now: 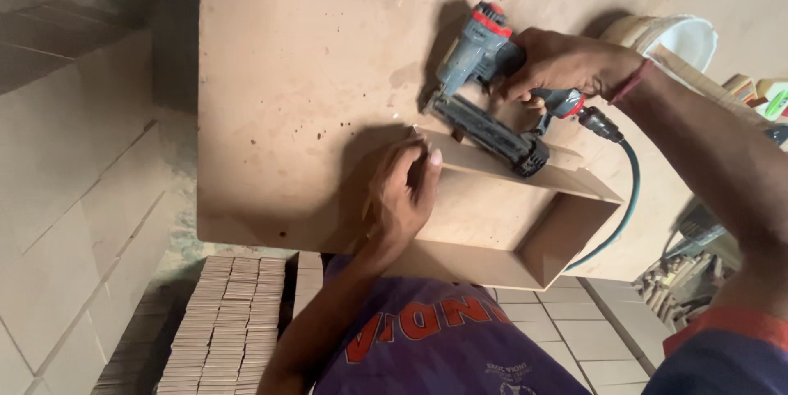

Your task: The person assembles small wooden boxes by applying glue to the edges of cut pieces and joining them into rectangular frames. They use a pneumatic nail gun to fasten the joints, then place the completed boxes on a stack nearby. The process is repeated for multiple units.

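A grey and black pneumatic nail gun with red trim rests its nose on the top edge of an open rectangular fibreboard box frame. My right hand grips the gun's handle, and a dark green air hose runs from it down the right side. My left hand clasps the frame's left corner, fingers over the top edge. The frame lies on a large brown board that serves as the work surface.
A white bucket stands at the back right. Stacks of thin cut strips lie below the board's front edge, with flat panels on the floor to the right. Large boards lean at the left. Scrap pieces lie lower right.
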